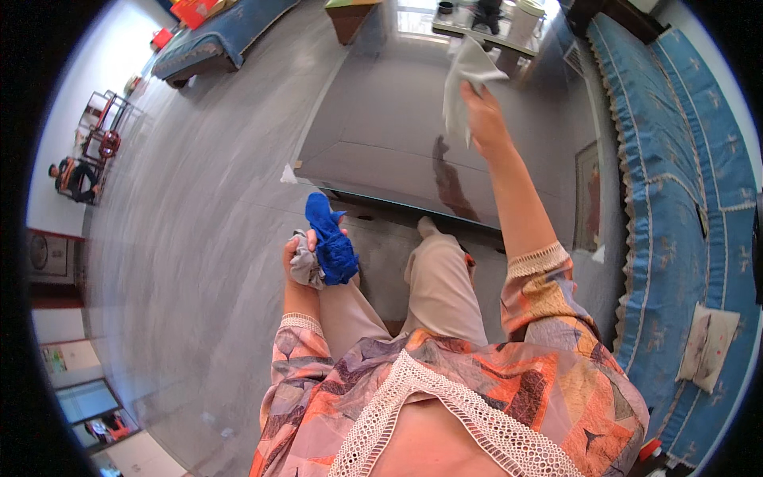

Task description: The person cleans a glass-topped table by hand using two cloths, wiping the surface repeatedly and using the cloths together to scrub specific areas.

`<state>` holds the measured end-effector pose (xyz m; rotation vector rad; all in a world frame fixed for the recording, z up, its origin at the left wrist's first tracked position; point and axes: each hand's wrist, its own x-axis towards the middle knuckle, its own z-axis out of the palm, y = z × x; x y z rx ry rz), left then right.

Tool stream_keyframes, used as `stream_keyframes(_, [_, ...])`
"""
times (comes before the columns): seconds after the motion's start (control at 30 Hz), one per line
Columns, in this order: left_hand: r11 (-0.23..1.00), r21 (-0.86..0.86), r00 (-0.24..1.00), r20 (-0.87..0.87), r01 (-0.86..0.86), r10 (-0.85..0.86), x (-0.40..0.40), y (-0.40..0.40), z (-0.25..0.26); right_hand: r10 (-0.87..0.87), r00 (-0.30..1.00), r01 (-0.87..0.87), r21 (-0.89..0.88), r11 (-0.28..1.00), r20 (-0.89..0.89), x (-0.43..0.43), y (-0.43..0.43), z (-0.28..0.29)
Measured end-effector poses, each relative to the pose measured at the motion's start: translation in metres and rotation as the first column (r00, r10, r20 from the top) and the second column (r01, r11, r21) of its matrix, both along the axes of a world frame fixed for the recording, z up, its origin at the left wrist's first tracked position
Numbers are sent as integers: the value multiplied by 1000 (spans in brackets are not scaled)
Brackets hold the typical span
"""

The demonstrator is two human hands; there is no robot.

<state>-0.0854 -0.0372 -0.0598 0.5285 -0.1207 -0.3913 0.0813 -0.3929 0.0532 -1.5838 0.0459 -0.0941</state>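
Note:
My left hand (293,253) is closed around a crumpled blue cloth (337,247) and a crumpled grey cloth (305,261), low beside my knee and short of the table's near left corner. Reaching out over the glass-topped table (387,125), my right hand (484,116) grips a white cloth (466,71) that hangs from the fingers above the dark, glossy top. The cloth's upper part overlaps the view of a tray (453,28) at the far end. Whether the cloth touches the glass I cannot tell.
The tray bears a cup (445,8) and a light-coloured container (526,21). A blue-covered sofa (661,197) with a small cushion (709,346) runs along the right. Another blue-covered seat (220,39) stands at the far left. A person (74,177) sits by the left wall.

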Motion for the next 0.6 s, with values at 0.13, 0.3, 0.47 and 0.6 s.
stream_keyframes(0.13, [996, -85, 1000, 18, 23, -22, 18, -18, 8, 159, 959, 61, -723, 688, 232, 85, 78, -8])
stream_keyframes(0.3, [994, -82, 997, -40, 68, -71, 33, -25, 22, 248, 961, -224, -862, 455, -119, 65, 144, -56])
stream_keyframes(0.47, [992, -109, 987, -141, 67, -83, 32, -26, 14, 306, 883, -34, -603, 797, 355, -39, 135, -84])
stream_keyframes(0.6, [997, -44, 968, -237, 70, -79, 29, -38, 11, 516, 731, -155, -628, 762, 446, -138, 142, -47])
